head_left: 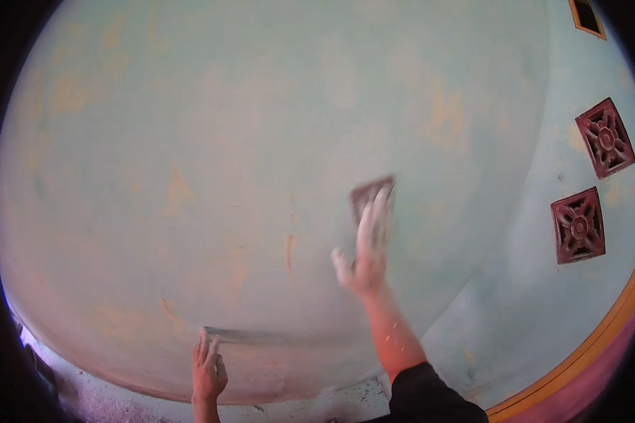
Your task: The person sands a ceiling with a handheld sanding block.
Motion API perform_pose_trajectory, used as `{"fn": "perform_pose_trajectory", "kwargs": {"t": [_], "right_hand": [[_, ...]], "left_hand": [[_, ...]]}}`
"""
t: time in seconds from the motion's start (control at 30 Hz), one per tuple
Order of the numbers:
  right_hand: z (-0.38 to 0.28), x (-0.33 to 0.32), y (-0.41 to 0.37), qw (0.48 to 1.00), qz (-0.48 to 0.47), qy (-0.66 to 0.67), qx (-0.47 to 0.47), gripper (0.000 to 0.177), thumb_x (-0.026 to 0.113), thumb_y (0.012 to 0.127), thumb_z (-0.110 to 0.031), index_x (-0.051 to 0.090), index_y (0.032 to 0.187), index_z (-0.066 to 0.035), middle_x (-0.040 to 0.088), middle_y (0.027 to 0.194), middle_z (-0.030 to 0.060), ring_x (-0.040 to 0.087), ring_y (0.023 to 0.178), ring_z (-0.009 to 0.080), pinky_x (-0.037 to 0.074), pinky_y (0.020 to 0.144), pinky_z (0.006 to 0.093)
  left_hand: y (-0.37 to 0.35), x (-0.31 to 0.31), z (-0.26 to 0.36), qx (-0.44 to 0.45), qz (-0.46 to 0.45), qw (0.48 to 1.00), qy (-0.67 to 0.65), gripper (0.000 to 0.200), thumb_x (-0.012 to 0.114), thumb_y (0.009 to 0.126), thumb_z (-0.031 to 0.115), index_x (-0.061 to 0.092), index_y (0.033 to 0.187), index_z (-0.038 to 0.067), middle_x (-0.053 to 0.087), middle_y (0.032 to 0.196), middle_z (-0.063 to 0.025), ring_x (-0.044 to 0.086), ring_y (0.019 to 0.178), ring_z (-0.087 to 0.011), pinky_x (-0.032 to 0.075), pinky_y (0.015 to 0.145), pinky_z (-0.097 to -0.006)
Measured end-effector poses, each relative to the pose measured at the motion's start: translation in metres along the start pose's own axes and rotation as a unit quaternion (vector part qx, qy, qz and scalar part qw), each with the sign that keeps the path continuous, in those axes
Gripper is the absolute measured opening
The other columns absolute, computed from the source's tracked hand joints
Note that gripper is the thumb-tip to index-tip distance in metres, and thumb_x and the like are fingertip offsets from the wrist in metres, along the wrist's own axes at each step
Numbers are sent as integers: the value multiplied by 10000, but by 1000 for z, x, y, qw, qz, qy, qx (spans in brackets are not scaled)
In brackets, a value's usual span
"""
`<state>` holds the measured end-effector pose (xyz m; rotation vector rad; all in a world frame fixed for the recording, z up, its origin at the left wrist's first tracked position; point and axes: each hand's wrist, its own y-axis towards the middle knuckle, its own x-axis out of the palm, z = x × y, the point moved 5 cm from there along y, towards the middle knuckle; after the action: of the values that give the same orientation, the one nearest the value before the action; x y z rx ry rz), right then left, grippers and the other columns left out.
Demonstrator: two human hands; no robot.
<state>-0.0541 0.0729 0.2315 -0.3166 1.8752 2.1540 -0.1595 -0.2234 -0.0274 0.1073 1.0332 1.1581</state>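
My right hand (367, 254), coated in white dust, lies with straight fingers over a dark rectangular sheet that looks like sandpaper (362, 200). It presses the sheet against the pale green wall (261, 141); hand and sheet are slightly blurred. Low on the left, my left hand (209, 370) reaches up with its fingers extended, tips at the wall surface. A dark shadow streak (247, 336) runs rightward from those fingertips. The wall around both hands carries whitish patches, yellowish stains and a few thin orange scratches (289, 252).
On the adjoining wall at right are two dark red patterned vent blocks (578, 227) and, above them, a small framed opening (587, 17). A yellow-orange band (578, 352) borders that wall below. A pale, speckled surface (120, 409) lies along the wall's lower edge.
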Motion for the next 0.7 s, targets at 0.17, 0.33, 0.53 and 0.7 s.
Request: {"fn": "perform_pose_trajectory", "kwargs": {"t": [0.17,0.33,0.53,0.7], "right_hand": [[-43,40,-54,998,2,58,36,842,616,802,-342,257,1438,76,102,1479,432,108,1368,613,112,1097,666],[-29,14,37,998,26,20,50,845,517,821,-217,98,1503,54,19,1541,347,28,1436,502,54,1158,560],[-59,30,-5,995,29,45,87,786,467,871,-205,81,1500,66,15,1560,308,22,1453,457,51,1177,500],[-103,66,-70,989,28,100,104,761,454,890,-200,86,1496,78,34,1559,309,32,1455,452,46,1179,494]], "left_hand": [[-33,0,-25,23,-83,996,-35,425,527,806,-11,579,1227,10,618,1200,-189,583,1078,-371,445,959,-440],[-90,32,-86,-73,-174,981,-46,393,524,829,60,597,1215,42,668,1062,-183,629,941,-388,499,865,-473],[-242,104,-228,-301,-325,896,30,395,494,855,181,618,1222,104,642,1128,-224,615,1025,-409,504,893,-487],[-366,171,-280,-284,-279,917,3,386,505,870,214,619,1229,129,647,1127,-228,615,1052,-396,497,921,-461]]}}
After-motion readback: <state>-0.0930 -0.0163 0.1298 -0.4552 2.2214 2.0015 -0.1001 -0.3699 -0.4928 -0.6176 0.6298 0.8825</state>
